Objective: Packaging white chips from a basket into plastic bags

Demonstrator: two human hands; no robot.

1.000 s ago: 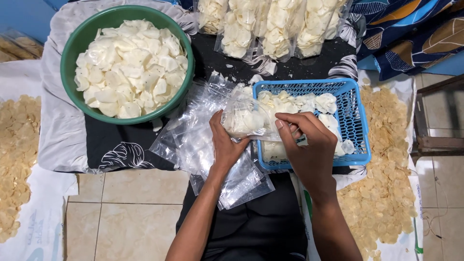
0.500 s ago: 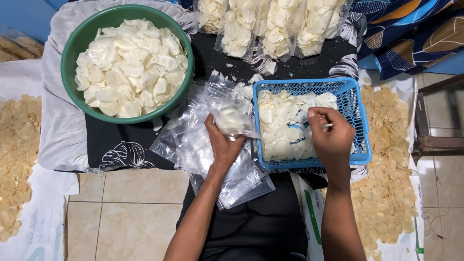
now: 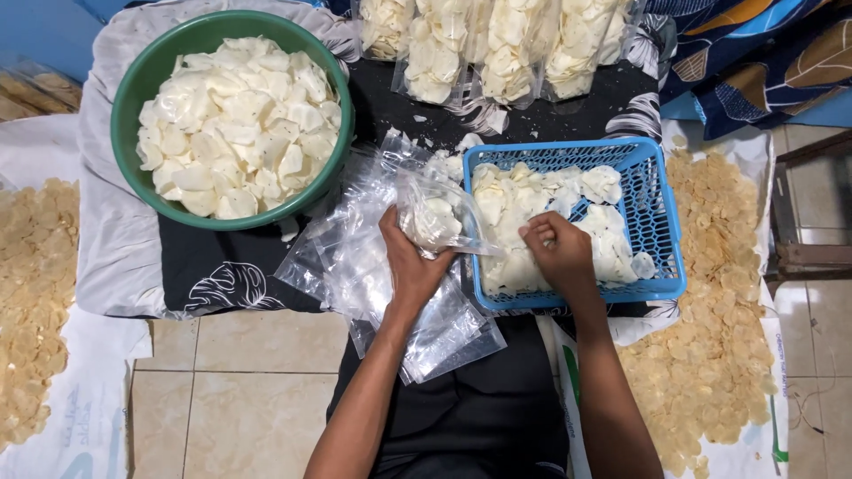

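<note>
A small clear plastic bag [image 3: 437,217], partly filled with pale white chips, is gripped from below by the left hand [image 3: 410,257], fingers closed around its lower part. Its mouth is tipped toward the blue basket [image 3: 661,222], apparently so chips can be passed across with little reach. The bag sits just left of the basket's near corner, above a loose pile of empty clear bags [image 3: 364,257] on the dark cloth-covered surface [image 3: 222,266].

The right hand [image 3: 555,248] is inside the basket, fingers curled down onto the chips [image 3: 524,200]; whether any are actually held cannot be told.

Bag appearance: thin, crinkled, glossy, contents visible through the film. A green bowl [image 3: 133,84] of the same chips stands to the left; filled bags [image 3: 497,44] lie beyond.
</note>
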